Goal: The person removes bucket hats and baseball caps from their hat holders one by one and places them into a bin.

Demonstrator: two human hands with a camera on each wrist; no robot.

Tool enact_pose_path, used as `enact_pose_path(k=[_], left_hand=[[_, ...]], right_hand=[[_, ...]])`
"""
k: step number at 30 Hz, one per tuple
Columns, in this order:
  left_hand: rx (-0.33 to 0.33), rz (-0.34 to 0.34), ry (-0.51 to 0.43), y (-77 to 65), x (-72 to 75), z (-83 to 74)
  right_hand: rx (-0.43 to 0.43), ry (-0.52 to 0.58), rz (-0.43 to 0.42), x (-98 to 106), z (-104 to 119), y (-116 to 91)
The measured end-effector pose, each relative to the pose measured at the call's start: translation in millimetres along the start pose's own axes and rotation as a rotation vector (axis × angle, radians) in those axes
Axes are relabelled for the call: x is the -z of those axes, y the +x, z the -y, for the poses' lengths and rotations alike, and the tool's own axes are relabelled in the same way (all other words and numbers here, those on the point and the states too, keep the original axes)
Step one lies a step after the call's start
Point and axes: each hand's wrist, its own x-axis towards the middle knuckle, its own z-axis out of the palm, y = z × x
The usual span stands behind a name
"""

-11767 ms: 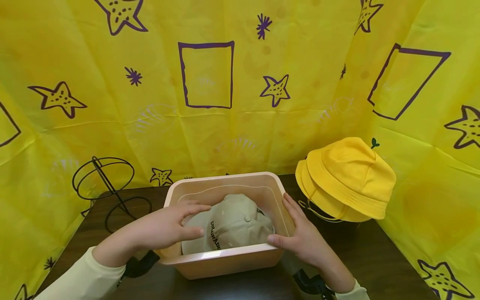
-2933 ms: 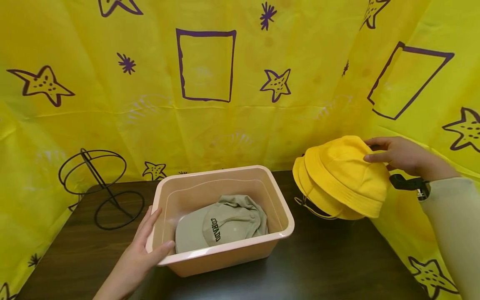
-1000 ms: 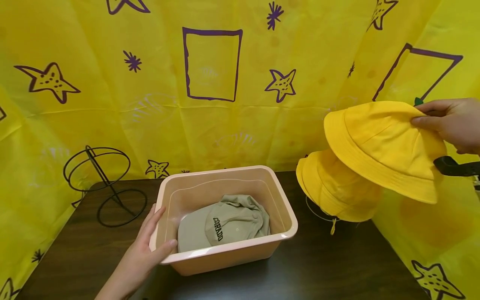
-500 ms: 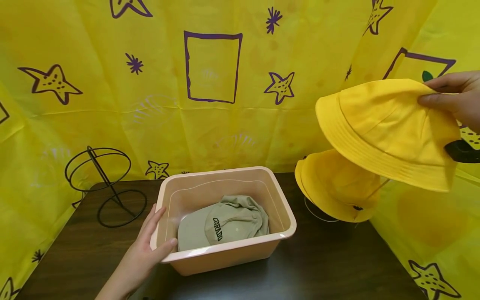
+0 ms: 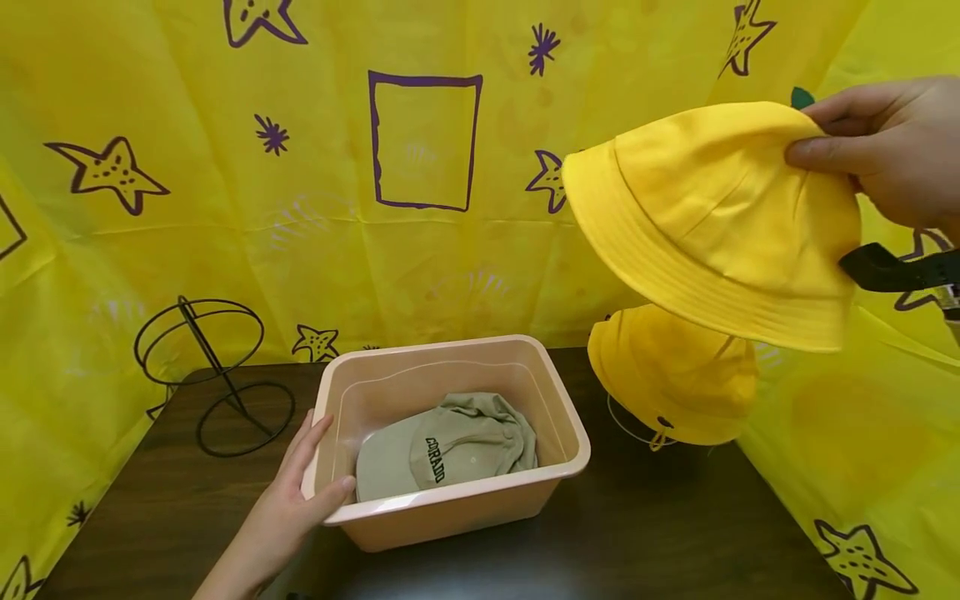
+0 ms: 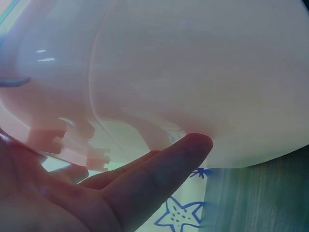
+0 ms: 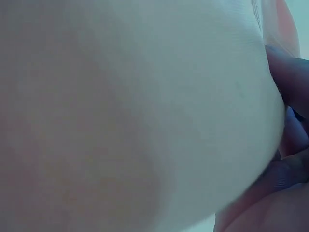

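My right hand (image 5: 900, 154) pinches a yellow bucket hat (image 5: 720, 208) near the top of its crown, beside a green sprout decoration. The hat is up in the air, tilted, partly in front of another yellow bucket hat (image 5: 667, 379) resting on a wire stand at the right. Its fabric fills most of the right wrist view. My left hand (image 5: 288, 492) holds the left front corner of a pinkish-beige plastic bin (image 5: 457, 521), thumb over the rim; in the left wrist view, long fingers (image 6: 159, 186) lie against its outer wall. A sage-green baseball cap (image 5: 457, 446) with dark lettering lies inside.
A black wire hat stand (image 5: 225, 375) stands bare at the left. The dark wooden table (image 5: 637, 542) carries the bin and stands. A yellow curtain (image 5: 300, 192) with purple drawings closes off the back and sides.
The right hand took the top yellow bucket hat off the stack, raised it and has now moved it leftward. The left hand keeps its hold on the bin.
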Motion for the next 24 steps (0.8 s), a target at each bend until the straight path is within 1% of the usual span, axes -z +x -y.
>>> enact_pose_path(k=[4, 6, 8, 11, 14, 18, 20, 24], left_hand=[[-0.005, -0.001, -0.002, 0.3, 0.1, 2.1], [-0.010, -0.003, 0.003, 0.2, 0.8, 3.2], [-0.018, -0.008, 0.015, 0.5, 1.7, 4.0], [-0.025, -0.011, 0.017, 1.9, 2.7, 4.3], [-0.021, -0.008, -0.003, 2.9, 2.7, 5.0], [-0.020, -0.007, -0.018, 3.6, 1.9, 5.6], [-0.027, -0.012, -0.011, 3.9, 1.4, 5.5], [-0.028, -0.018, -0.007, 4.7, 0.7, 5.0]], right_hand=[[-0.029, -0.177, -0.024, -17.2, 18.6, 3.0], [-0.022, -0.235, -0.030, -29.5, 28.5, 5.3], [-0.011, -0.215, -0.029, -42.4, 37.8, 8.7], [0.039, -0.118, -0.022, -62.1, 49.1, 15.1], [0.080, -0.064, -0.006, -79.1, 58.1, 20.4], [0.102, -0.035, 0.015, -99.5, 68.2, 25.7], [0.104, -0.019, 0.030, -109.0, 73.0, 27.5], [0.139, 0.017, 0.080, -126.4, 81.0, 29.7]])
